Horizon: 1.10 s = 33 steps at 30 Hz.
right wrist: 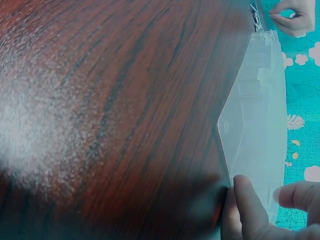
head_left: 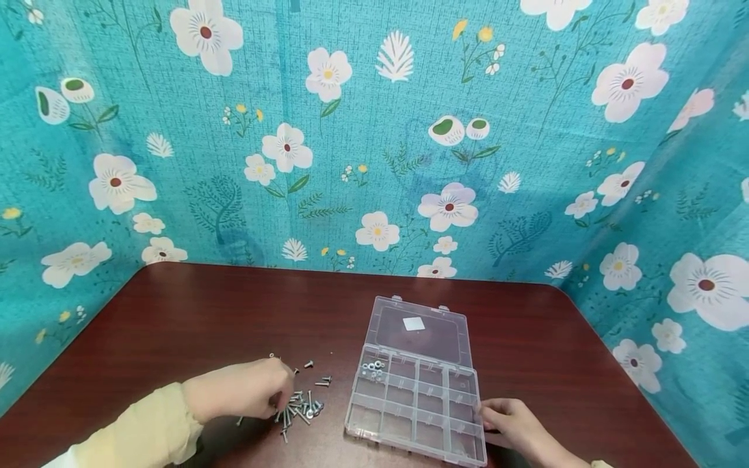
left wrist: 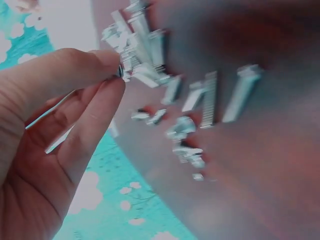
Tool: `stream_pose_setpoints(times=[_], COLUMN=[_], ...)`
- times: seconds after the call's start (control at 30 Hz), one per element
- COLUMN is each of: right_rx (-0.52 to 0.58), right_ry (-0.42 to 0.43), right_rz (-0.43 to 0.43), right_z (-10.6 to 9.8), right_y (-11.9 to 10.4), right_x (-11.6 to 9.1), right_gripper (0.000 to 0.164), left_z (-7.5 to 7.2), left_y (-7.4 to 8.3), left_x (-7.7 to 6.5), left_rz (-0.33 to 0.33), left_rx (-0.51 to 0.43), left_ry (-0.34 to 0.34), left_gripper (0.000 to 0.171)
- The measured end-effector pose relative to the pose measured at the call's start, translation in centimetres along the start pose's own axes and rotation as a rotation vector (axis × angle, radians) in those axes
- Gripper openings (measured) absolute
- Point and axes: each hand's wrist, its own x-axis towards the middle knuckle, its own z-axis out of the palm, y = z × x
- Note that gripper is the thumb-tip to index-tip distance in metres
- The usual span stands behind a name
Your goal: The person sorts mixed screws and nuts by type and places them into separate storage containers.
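Note:
My left hand (head_left: 251, 390) is over a pile of metal screws (head_left: 298, 406) on the dark table. In the left wrist view, its thumb and forefinger pinch a small dark-edged metal piece (left wrist: 120, 71), mostly hidden by the fingertips; I cannot tell its kind. Several blurred screws (left wrist: 195, 97) lie beyond them. To the right of the pile is a clear plastic compartment box (head_left: 401, 416) with its lid (head_left: 422, 338) laid back. My right hand (head_left: 515, 426) holds the box by its right side, with thumb and fingers at the edge.
Several nuts (head_left: 374, 367) sit in the box's back left compartment. Loose screws (head_left: 324, 381) lie between the pile and the box. A white label (head_left: 413, 324) is on the lid. A floral teal curtain (head_left: 374, 162) hangs behind the table (head_left: 281, 305).

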Motion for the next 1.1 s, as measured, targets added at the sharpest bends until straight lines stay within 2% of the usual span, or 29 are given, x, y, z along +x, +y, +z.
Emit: stream_pose_setpoints(times=[0.17,0.37,0.57,0.7,0.9,1.1], right_rx=[-0.002,-0.007,0.011,-0.003,-0.018,-0.011], right_ry=[0.004,0.004,0.000,0.008,0.014,0.033], right_rz=[0.016,0.006,0.003,0.006,0.005,0.027], right_z=[0.0,-0.1,0.0,0.0,-0.1,0.1], right_y=[-0.1,0.1,0.1,0.1,-0.1,-0.2], right_x=[0.1,0.1,0.1,0.0,-0.1,0.0], right_gripper=[0.047,0.047,0.046,0.046,0.043,0.042], left_z=[-1.6,-2.9,-3.4,-3.1,-1.8,-0.6], left_y=[0.4,0.7,0.8,0.8,0.8,0.6], left_x=[1.9,4.9,8.1,10.3,13.0,14.2], left_rz=[0.031,0.078,0.002,-0.032,-0.098,-0.119], left_rx=[-0.065,-0.068,-0.127,-0.163,-0.170,-0.160], left_ry=[0.016,0.106,0.139,0.144,0.138,0.126], left_gripper=[0.024,0.018,0.014,0.014,0.014,0.012])
